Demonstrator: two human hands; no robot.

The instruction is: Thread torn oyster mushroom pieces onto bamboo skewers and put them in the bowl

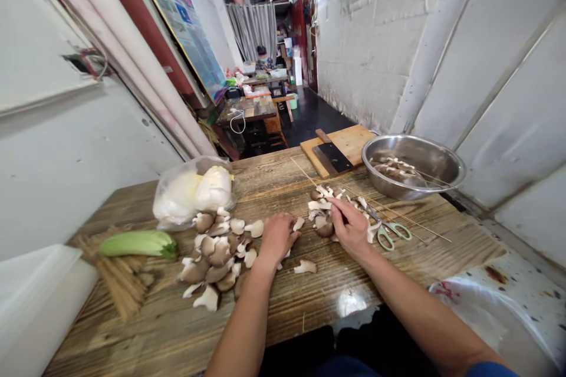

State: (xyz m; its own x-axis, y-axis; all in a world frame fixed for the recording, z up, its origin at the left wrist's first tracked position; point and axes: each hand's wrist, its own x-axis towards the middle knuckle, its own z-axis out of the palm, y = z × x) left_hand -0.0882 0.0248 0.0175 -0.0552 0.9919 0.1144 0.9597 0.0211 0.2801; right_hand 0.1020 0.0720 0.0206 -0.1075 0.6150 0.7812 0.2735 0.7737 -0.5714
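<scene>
Far to the left of the mushroom heap [221, 251] stands a white plastic roll [44, 306]. Nearer the heap, a bundle of wooden sticks [119, 291] lies partly under a green gourd [137, 244]. Just behind the heap sits a clear plastic bag [165, 191] with pale cabbage [214, 189] in it. At the heap's right edge is the left hand [277, 236], palm down and loosely curled, fingertips bent towards the tabletop beside a small mushroom piece [299, 224]; whether it grips anything I cannot tell. Another loose piece [306, 266] lies right of the heap, on the near side of that hand. Well to the heap's right is a smaller mushroom pile [325, 227]; farther back on that side, a cleaver [338, 159] rests on a wooden board [354, 138]. The right hand [351, 226], at the smaller pile, is closed, thumb and fingers gathered on a thin skewer [303, 171] pointing away and leftward. Farther right of the heap lie green-handled scissors [384, 223] and, behind them, a steel bowl [409, 191] containing more mushrooms [398, 170].
</scene>
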